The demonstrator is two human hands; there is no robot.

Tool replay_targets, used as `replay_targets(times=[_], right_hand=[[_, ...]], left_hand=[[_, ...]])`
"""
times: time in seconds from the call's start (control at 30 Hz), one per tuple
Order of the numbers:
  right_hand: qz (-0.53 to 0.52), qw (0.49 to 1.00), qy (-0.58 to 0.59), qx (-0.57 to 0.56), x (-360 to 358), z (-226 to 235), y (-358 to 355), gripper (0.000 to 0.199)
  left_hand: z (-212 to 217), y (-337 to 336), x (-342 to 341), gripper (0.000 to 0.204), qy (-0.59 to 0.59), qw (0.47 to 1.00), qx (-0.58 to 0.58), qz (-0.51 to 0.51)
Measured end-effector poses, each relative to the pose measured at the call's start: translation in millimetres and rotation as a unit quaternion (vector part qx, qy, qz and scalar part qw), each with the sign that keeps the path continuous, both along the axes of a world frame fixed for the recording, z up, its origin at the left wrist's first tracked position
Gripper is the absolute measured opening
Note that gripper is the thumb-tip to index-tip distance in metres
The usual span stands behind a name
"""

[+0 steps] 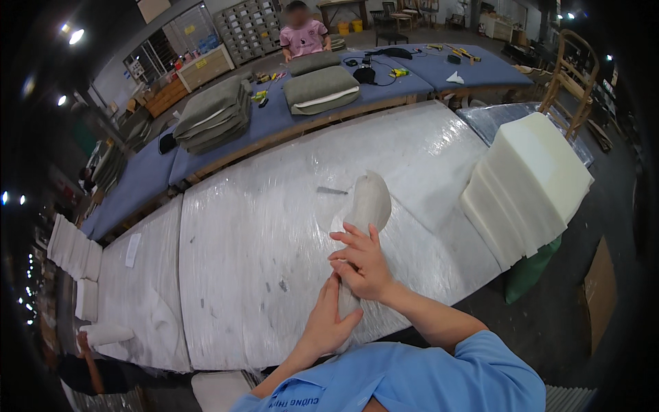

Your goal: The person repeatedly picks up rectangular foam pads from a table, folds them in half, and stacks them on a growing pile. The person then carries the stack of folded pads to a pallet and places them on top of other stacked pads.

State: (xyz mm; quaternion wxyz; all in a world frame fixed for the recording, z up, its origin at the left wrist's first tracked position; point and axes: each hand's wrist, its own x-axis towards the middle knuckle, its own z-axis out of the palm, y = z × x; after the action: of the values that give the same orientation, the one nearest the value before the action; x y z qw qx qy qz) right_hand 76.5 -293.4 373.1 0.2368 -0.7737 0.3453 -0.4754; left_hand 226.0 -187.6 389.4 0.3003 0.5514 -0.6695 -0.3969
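Note:
A pale grey piece of soft sheet material [372, 199], fabric or thin foam, lies on the plastic-wrapped table [247, 275] in front of me. Its far end is wide and curved; a narrower part runs back toward my body beneath both hands. Across that narrow part rests my right hand [364, 264], its fingers spread. Closer to me, my left hand [329, 319] lies along the left side of the strip, fingers stretched and thumb apart. My palms hide part of the material. A small dark grey strip [332, 190] lies just left of the wide end.
At the right stands a tall stack of white foam sheets [528, 178]. Beyond, a blue-topped table [274, 123] bears grey-green cushions [321, 90] and tools. A person in pink [304, 38] is behind it. Another person's arm [91, 364] touches a white roll [106, 334] at lower left.

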Motion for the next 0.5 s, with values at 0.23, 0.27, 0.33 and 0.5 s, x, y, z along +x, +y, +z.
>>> replay_targets(times=[0.23, 0.27, 0.33, 0.5], right_hand=[[-0.058, 0.996, -0.064, -0.003, -21.6, -27.0, -118.9, 0.022], [-0.08, 0.99, -0.109, 0.042, -22.4, -30.5, -137.9, 0.026], [-0.127, 0.969, -0.164, 0.133, -32.4, -38.6, -171.4, 0.036], [-0.147, 0.924, -0.107, 0.336, -37.5, -34.5, -203.5, 0.061]], left_hand=[[2.5, 2.6, 8.0, 0.099, 0.052, 0.997, 0.049, 0.023], [1.3, 3.1, 8.6, 0.099, 0.056, 0.997, 0.047, 0.019], [1.8, 2.5, 6.9, 0.099, 0.067, 0.997, 0.042, 0.004], [14.9, 3.9, 7.4, 0.1, 0.039, 0.997, 0.063, 0.011]])
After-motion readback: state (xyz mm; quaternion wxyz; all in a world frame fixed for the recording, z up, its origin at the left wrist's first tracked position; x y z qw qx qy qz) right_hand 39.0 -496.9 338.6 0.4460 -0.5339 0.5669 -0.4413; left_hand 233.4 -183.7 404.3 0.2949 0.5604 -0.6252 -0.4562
